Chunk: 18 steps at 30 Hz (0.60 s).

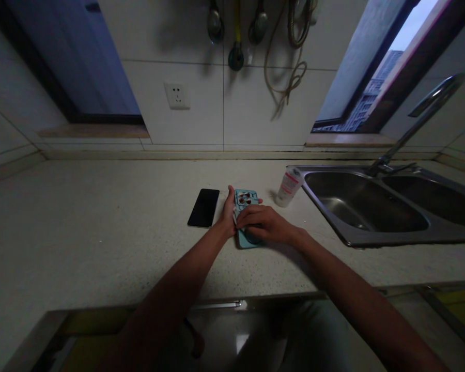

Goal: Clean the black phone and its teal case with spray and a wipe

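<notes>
A phone in a light-blue case (245,238) is held just over the counter, its camera side facing up. My left hand (228,214) is closed round it from the left, the thumb along the left edge and fingertips showing past the right edge. My right hand (265,222) lies across the back of the phone, fingers bent and pinched at its left side. A small white piece, perhaps a tissue or wipe (235,213), shows at those fingertips; most of it is hidden. Left of my hands a second phone (204,207) lies flat with its dark screen up.
A clear plastic cup (289,187) with red print stands right of my hands, tilted in view. Beyond it is a double steel sink (352,243) with a tall tap (418,119). The pale counter (101,227) ends at a front edge near me. A socket (177,96) is on the tiled wall.
</notes>
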### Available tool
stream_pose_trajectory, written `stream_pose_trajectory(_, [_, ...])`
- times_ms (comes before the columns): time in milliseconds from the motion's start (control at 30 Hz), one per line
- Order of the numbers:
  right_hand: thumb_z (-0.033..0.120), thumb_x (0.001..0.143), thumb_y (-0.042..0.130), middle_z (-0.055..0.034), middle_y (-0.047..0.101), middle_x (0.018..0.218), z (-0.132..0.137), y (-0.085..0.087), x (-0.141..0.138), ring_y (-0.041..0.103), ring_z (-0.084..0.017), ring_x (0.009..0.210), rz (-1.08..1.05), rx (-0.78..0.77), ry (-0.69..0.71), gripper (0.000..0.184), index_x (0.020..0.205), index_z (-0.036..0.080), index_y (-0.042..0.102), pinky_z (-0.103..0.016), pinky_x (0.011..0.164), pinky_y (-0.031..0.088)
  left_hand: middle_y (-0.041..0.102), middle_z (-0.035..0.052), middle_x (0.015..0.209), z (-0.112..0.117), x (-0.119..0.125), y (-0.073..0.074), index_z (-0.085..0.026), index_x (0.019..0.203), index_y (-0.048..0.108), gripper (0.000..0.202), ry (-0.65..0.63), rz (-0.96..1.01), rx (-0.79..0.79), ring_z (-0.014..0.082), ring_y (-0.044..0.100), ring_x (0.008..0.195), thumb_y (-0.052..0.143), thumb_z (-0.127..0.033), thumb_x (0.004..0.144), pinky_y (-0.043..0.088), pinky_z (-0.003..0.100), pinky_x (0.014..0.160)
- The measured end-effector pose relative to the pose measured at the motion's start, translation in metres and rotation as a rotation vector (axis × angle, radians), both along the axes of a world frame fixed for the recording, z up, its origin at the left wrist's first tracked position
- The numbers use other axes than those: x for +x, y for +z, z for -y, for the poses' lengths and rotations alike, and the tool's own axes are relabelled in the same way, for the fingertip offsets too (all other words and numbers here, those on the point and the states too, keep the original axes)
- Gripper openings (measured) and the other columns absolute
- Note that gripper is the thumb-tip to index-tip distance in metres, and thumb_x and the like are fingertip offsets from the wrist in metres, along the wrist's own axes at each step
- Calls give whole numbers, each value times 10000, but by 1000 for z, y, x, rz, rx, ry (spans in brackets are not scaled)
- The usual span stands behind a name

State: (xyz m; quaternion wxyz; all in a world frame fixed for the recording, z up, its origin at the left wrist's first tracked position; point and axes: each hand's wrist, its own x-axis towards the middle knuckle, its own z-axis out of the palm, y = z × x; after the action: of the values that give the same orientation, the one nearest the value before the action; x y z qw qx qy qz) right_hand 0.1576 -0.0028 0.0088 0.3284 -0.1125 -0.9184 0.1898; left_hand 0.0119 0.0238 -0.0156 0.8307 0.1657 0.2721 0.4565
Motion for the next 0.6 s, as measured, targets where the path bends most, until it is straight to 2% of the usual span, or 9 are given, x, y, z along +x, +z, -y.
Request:
stream_pose_trajectory(100, [177,926,566,-60,720,928,6,3,-3,689,-162,869,4,-147,51,152,938,190,718,-322,827,550,749,192,861,-5,-2,-3,-78,996,716,749,44,10,16,300,733,766,379,-742,910,576,432,764])
stream_pose_trajectory(167, [182,923,562,-50,714,906,6,2,-3,685,-163,853,-24,-166,25,146,920,196,707,-330,819,552,749,174,844,-7,-3,-3,-94,968,717,675,62,24,14,298,733,782,400,-689,929,572,426,779])
stream_pose_trajectory(300, [151,901,563,-75,691,985,-4,-4,-1,661,-203,948,-130,-12,-229,166,973,215,698,-382,865,543,692,87,642,-2,-1,5,-132,830,706,466,156,35,-36,273,719,725,401,-461,955,571,391,744])
stream_pose_trajectory(400, [132,881,571,-127,663,1084,-10,-9,1,643,-239,1022,-93,63,-332,216,1056,185,686,-409,881,542,679,73,614,2,1,11,-130,866,722,449,164,35,-40,263,709,675,380,-412,941,572,389,707])
stream_pose_trajectory(500, [122,888,548,-134,683,1059,-7,-7,2,647,-242,1010,30,75,-248,270,1125,158,672,-415,893,536,737,118,738,3,1,13,-98,964,734,497,126,47,-37,278,721,711,368,-433,946,575,413,738])
stream_pose_trajectory(600, [122,898,546,-109,704,1018,0,1,1,661,-213,956,133,-9,-121,264,1118,157,686,-380,883,534,755,153,824,0,-1,11,-79,1033,721,539,94,51,-27,287,733,755,363,-476,963,577,425,765])
